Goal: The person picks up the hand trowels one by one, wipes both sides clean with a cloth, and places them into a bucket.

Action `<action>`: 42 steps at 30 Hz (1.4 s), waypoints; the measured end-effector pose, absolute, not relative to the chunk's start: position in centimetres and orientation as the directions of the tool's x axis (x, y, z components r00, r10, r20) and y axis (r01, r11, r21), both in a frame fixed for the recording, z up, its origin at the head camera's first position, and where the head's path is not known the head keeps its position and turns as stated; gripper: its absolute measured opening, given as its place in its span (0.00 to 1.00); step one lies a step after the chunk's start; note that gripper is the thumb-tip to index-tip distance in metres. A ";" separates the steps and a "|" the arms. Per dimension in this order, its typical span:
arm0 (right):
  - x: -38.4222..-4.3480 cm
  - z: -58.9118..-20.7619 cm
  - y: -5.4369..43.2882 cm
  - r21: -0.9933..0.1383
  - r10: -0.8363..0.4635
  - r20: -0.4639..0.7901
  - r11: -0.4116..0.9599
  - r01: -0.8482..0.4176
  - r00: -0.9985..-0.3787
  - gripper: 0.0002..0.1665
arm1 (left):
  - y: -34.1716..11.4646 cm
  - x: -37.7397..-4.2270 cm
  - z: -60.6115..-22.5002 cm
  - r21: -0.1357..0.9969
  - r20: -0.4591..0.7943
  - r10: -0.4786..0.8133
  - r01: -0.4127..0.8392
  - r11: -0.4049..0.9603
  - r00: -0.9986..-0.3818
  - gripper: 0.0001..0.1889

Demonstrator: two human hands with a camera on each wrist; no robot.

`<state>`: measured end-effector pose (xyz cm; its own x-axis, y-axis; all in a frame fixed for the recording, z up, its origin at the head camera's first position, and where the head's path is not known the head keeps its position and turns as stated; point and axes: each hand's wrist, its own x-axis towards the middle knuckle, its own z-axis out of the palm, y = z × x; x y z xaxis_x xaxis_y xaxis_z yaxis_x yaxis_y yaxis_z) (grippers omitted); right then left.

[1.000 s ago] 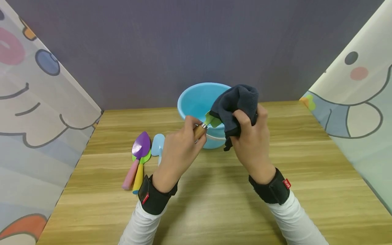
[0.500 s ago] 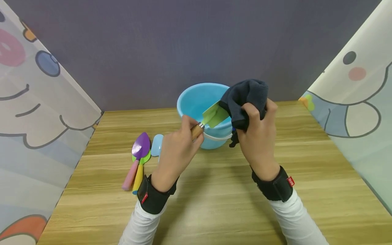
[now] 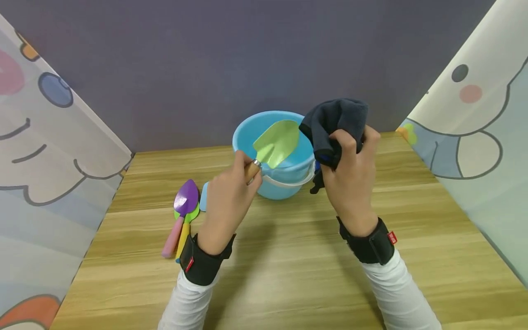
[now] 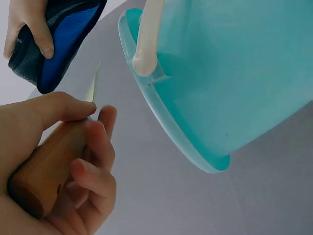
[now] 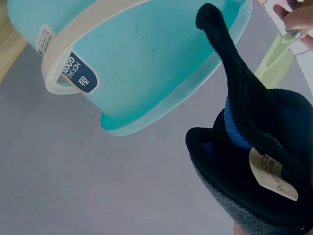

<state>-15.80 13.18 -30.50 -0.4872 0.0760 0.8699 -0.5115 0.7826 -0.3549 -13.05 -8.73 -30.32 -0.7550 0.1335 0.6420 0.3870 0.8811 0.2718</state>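
My left hand grips the wooden handle of a green trowel, its broad blade tilted up over the bucket's mouth in the head view. The light blue bucket stands upright behind my hands, its white carrying handle hanging at the front. To the right, my right hand holds a bunched dark cloth beside the bucket's rim, apart from the blade. Blue lining and a pale tag show inside the cloth's folds in the right wrist view.
On the wooden table, left of my left hand, lie a purple trowel with a pink handle, a green one with a yellow handle under it, and a light blue tool partly hidden. A dark panel stands behind; cartoon sheets flank both sides.
The cloth has come off the green blade, moving right and up with my right hand. My left hand has shifted left, and the trowel's blade now shows whole.
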 end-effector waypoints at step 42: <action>-15.3 -30.5 13.4 -0.375 0.069 0.852 0.771 -0.515 -0.518 0.19 | -5.0 -24.0 -27.8 -0.075 -0.161 0.192 0.206 0.976 -0.968 0.22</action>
